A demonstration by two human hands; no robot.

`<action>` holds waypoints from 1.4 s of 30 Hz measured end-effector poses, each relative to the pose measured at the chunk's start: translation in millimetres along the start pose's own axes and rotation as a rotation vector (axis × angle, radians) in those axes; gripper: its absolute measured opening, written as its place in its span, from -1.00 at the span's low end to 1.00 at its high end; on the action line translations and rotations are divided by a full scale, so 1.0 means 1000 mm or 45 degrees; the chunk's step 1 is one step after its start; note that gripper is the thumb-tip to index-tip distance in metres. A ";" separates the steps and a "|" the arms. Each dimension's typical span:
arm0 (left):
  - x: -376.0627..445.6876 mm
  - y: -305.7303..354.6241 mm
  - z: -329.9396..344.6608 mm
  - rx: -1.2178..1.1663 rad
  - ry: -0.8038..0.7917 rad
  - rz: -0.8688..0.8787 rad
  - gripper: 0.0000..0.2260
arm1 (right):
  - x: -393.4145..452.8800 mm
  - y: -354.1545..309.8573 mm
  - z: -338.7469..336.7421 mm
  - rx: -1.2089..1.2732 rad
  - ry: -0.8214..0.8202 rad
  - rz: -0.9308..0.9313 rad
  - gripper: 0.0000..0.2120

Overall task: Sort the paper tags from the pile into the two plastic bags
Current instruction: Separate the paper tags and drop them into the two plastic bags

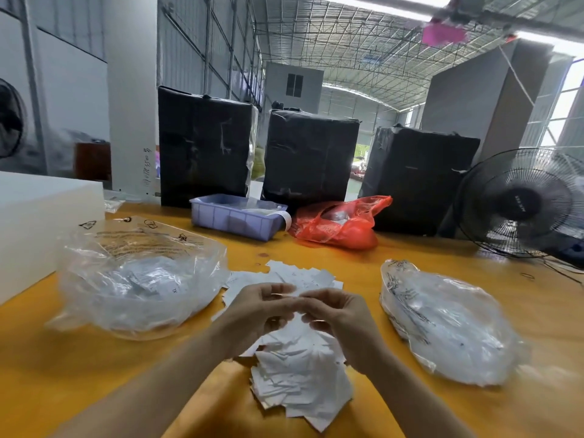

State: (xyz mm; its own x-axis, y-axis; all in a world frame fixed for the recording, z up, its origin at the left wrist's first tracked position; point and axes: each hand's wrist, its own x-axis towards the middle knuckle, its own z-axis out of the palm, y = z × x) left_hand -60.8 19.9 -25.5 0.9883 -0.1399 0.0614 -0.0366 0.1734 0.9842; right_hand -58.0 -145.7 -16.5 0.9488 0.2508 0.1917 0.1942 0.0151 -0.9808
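A pile of white paper tags point(300, 374) lies on the yellow table point(94, 368) in front of me, spreading back toward the middle. My left hand point(259, 314) and my right hand point(335, 314) meet above the pile, fingers curled, pinching a small white tag point(292, 294) between them. A clear plastic bag point(139, 279) with tags inside sits to the left. A second clear plastic bag point(448, 324) with tags lies to the right.
A lilac plastic bin point(234, 216) and a red plastic bag point(341, 222) sit at the back of the table. Three black wrapped parcels point(309, 156) stand behind them. A black fan point(521, 203) is at the right, a white foam block point(34, 222) at the left.
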 end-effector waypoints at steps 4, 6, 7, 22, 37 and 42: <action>0.002 -0.011 0.010 0.076 0.069 0.042 -0.69 | 0.004 0.003 -0.005 0.010 0.096 0.023 -0.89; 0.001 -0.017 0.013 0.090 0.063 0.077 -0.83 | 0.006 0.005 -0.006 0.022 0.112 0.007 -0.83; 0.000 -0.019 0.015 0.103 0.087 0.102 -0.91 | 0.006 0.006 -0.006 0.043 0.113 0.009 -0.79; -0.006 -0.027 0.017 0.159 0.180 0.193 -0.72 | 0.012 0.012 -0.010 0.057 0.074 0.050 -0.90; -0.002 -0.022 0.001 0.084 0.522 0.217 -0.86 | 0.018 0.018 -0.033 -0.990 0.323 -0.396 -0.91; -0.001 -0.023 0.001 -0.015 0.565 0.198 -0.87 | 0.022 0.035 -0.036 -1.375 0.029 -0.130 -0.52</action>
State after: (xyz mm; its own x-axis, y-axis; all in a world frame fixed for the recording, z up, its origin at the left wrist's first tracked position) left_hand -61.1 14.6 -48.4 0.9392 0.3184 0.1284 -0.1900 0.1707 0.9668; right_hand -21.2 -174.4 -45.7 0.9179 0.2789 0.2821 0.3787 -0.8278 -0.4139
